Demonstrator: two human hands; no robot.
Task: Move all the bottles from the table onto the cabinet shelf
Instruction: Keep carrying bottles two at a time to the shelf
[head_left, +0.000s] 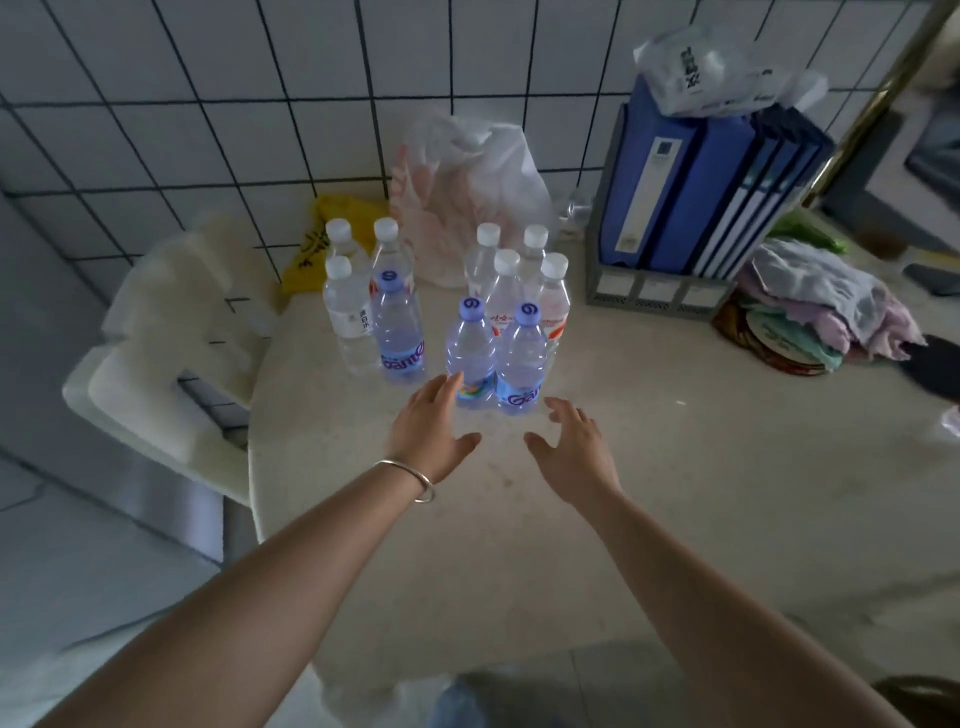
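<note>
Several clear water bottles stand upright in two clusters on the round pale table (649, 493). Nearest me are two purple-capped bottles side by side, the left one (470, 358) and the right one (521, 364). A third purple-capped bottle (397, 332) stands further left, with white-capped bottles (347, 317) behind and beside it. More white-capped bottles (553, 296) stand behind the front pair. My left hand (431, 431) is open, fingertips at the base of the left front bottle. My right hand (574, 447) is open just right of the right front bottle, holding nothing. No cabinet shelf is in view.
A grey rack of blue binders (691, 208) with a plastic bag on top stands at the back right. A white and pink bag (467, 192) leans on the tiled wall behind the bottles. Folded cloths (821, 301) lie at the right. A white chair (166, 338) sits left of the table.
</note>
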